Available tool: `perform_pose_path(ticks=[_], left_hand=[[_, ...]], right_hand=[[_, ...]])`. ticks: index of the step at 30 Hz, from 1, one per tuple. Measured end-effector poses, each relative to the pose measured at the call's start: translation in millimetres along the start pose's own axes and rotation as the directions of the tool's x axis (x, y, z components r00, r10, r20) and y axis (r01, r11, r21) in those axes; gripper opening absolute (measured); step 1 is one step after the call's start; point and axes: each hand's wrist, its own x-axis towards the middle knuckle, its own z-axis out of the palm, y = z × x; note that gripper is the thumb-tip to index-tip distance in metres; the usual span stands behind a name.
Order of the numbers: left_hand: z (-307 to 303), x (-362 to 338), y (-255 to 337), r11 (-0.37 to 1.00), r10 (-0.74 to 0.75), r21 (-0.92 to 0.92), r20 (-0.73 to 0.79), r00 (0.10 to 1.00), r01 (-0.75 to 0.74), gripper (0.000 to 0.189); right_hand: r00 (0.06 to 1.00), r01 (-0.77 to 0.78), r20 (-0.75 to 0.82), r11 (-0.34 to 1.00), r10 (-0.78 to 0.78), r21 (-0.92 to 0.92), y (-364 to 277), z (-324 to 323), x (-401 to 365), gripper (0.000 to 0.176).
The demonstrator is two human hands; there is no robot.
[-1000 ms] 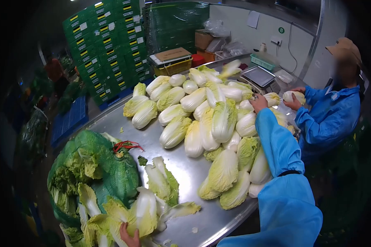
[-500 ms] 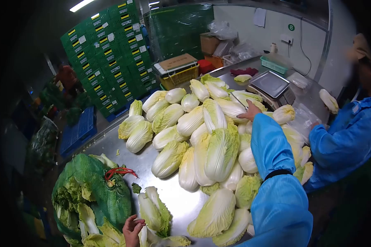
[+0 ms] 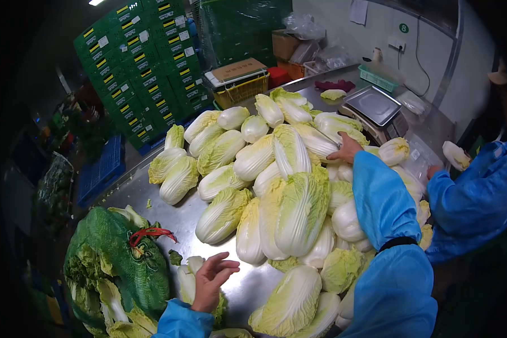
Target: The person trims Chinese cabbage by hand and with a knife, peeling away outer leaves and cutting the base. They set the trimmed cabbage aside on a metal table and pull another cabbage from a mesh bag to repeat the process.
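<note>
My right hand (image 3: 348,149) reaches onto the pile of napa cabbages (image 3: 302,214). Its fingers close around what looks like a slim knife (image 3: 325,137), whose thin blade lies against a pale cabbage (image 3: 315,142); the handle is mostly hidden. Over the near edge of the metal table, my left hand (image 3: 213,277) is raised with its fingers apart and nothing in them. Below and behind it are loose cabbage leaves (image 3: 187,281), partly covered by the hand. To its left sits a green mesh sack (image 3: 146,281) stuffed with leaves, with a red tie (image 3: 152,232).
A scale (image 3: 373,107) stands beyond the pile on the metal table (image 3: 135,194), near a teal basket (image 3: 378,79). At right is another person in a blue sleeve (image 3: 470,197). Stacked green crates (image 3: 143,73) and a yellow crate (image 3: 239,93) stand at the back.
My left hand has risen and moved right, away from beside the mesh sack, its fingers spreading. My right hand stays at the same cabbage. The view has shifted slightly.
</note>
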Motion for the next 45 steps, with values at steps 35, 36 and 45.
perform_pose_path(ticks=[35, 36, 45], left_hand=[[304.4, 248.5, -34.2, 0.784, -0.375, -0.464, 0.175, 0.91, 0.412, 0.027], [304.3, 256.3, -36.4, 0.782, -0.351, -0.492, 0.16, 0.923, 0.383, 0.028], [313.5, 289.4, -65.8, 0.686, -0.398, -0.622, 0.114, 0.91, 0.378, 0.046]], right_hand=[[0.956, -0.28, 0.19, 0.891, 0.225, 0.356, -13.9, -7.1, 0.2, 0.063], [0.959, -0.266, 0.197, 0.884, 0.203, 0.385, -12.1, -5.1, 1.4, 0.062], [0.989, -0.148, 0.075, 0.852, 0.128, 0.503, -17.7, -1.0, -10.5, 0.046]])
